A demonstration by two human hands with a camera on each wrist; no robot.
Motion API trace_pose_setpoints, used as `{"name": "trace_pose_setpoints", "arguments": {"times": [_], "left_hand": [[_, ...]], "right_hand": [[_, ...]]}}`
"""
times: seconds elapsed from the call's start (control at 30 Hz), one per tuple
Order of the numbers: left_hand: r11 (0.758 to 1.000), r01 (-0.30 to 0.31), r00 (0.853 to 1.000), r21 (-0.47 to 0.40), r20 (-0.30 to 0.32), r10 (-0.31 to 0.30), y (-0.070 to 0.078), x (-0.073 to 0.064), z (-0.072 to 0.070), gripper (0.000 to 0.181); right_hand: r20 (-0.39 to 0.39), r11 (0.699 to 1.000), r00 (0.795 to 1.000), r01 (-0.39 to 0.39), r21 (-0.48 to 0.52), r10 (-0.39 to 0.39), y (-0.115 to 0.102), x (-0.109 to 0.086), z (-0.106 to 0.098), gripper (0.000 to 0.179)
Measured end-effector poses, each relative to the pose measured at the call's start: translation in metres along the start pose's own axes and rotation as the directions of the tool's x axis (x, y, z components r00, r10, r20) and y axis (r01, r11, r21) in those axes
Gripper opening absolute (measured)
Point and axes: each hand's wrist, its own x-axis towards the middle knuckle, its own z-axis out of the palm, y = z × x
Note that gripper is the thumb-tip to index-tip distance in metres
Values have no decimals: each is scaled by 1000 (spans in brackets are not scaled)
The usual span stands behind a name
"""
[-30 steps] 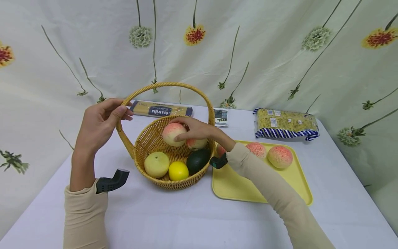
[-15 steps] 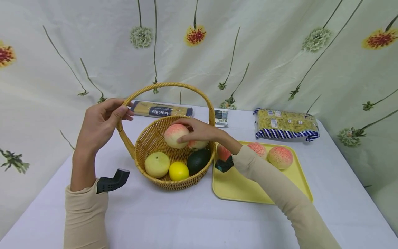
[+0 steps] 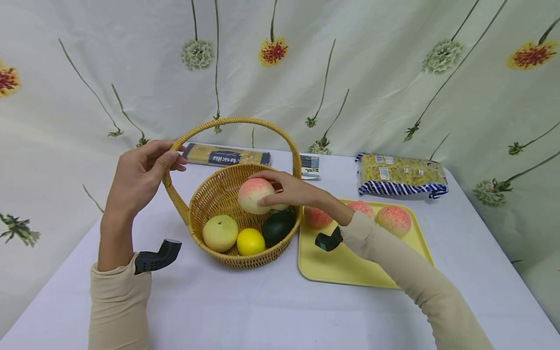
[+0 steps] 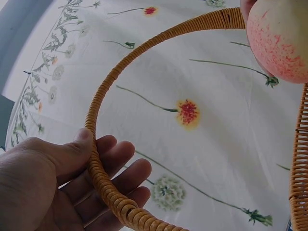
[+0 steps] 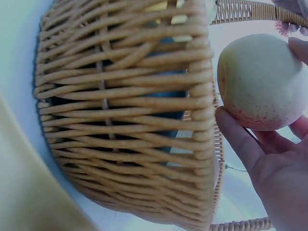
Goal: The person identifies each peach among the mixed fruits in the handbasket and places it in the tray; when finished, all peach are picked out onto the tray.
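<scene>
My left hand [image 3: 137, 180] grips the left side of the wicker basket's handle [image 4: 101, 101], thumb on one side and fingers on the other. The wicker basket [image 3: 207, 197] stands on the table. Over its right half, my right hand [image 3: 294, 191] holds a pink-and-cream peach [image 3: 253, 197] between thumb and fingers; in the right wrist view the peach [image 5: 262, 82] is above the rim. Inside the basket lie a pale green round fruit [image 3: 220, 233], a lemon [image 3: 251, 241] and a dark avocado [image 3: 277, 227]. Another peach [image 3: 280, 207] is mostly hidden behind the held one.
Right of the basket, a yellow tray [image 3: 341, 267] bears peaches [image 3: 393, 220], partly covered by my right forearm. Behind stand a bag of pasta [image 3: 400, 175], a spaghetti packet [image 3: 225, 155] and a printed packet [image 3: 310, 166]. A flowered cloth hangs at the back.
My right hand has moved a little to the right with the peach, covering more of the other peach in the basket and uncovering one on the tray. The left hand keeps its grip.
</scene>
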Motion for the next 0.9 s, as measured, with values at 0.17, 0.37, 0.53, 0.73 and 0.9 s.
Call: {"name": "trace_pose_setpoints", "arguments": {"times": [0.17,0.37,0.53,0.73,0.9], "left_hand": [[1000,-3,1000,-1,-3,3,0,0,0,24],[1000,-5,1000,-9,-3,5,0,0,0,24],[1000,0,1000,-10,1,0,0,1,1,25],[1000,3,1000,-7,0,-3,-1,1,0,24],[1000,-1,1000,-24,0,1,-2,1,1,24]], "right_hand": [[-7,1000,1000,8,15,-8,-3,-12,-2,59],[-11,999,1000,26,30,-26,-3,-26,-3,60],[-31,998,998,48,41,-47,-1,-38,-3,65],[-69,996,996,58,65,-53,3,-50,-4,66],[-63,990,995,81,116,-74,3,-57,-3,65]]}}
